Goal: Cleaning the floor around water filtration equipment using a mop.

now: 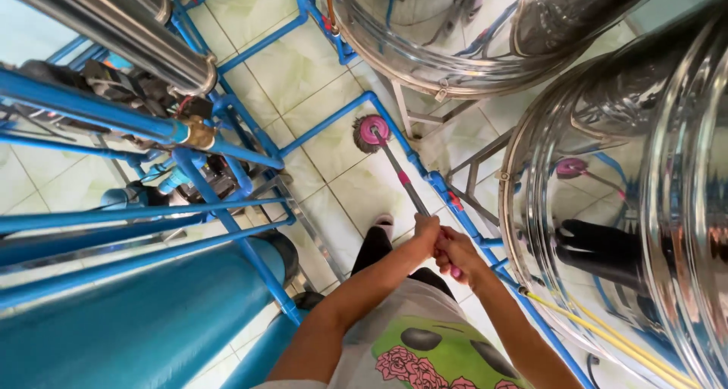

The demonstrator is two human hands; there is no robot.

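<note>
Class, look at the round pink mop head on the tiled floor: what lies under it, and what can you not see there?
The mop head rests on pale green floor tiles beside a blue pipe. Grey strands fringe its edge. The tile directly beneath is covered, so its state cannot be seen.

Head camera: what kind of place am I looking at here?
Probably a water-treatment or filtration room: big stainless steel tanks on frames, blue pipes running everywhere, and blue filter vessels over a tiled floor. Both hands hold a mop.
</note>
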